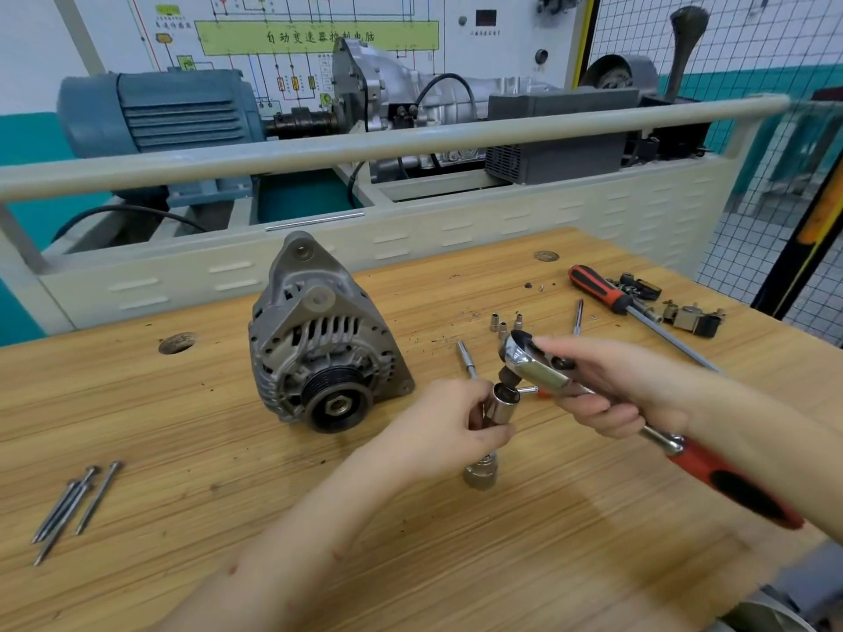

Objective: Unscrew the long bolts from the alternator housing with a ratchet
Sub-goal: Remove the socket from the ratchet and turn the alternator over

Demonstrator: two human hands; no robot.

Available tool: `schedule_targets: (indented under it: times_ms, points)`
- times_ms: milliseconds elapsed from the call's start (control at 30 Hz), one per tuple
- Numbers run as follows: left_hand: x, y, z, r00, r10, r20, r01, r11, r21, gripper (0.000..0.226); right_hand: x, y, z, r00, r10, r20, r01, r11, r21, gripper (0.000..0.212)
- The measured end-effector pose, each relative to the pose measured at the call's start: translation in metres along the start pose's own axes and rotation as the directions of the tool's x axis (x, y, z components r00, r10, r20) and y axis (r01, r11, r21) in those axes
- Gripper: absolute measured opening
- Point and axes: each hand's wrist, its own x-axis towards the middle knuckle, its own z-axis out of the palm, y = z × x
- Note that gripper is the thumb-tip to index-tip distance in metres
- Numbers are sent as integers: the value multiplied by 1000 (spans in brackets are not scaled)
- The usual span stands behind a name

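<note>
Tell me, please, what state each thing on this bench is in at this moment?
Alternator: resting on the bench, pulley toward the camera, untouched.
Long bolts: out, lying loose at the bench's left.
Ratchet: held in the air by the right hand.
Socket: held by the left hand, just under the ratchet head, apparently not seated.
Screwdriver: lying idle at the far right.
</note>
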Motion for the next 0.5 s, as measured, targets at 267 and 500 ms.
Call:
schedule_targets:
  times_ms: [267, 500]
  points:
    - [1, -5, 3, 997, 55, -56, -54, 998, 10, 22, -1, -17, 1, 997, 78, 10, -74, 969, -236, 47]
    - [-1, -8, 18, 977, 55, -208, -46, 998, 44, 21, -7, -36, 3, 987, 161, -20, -157, 917, -368, 40]
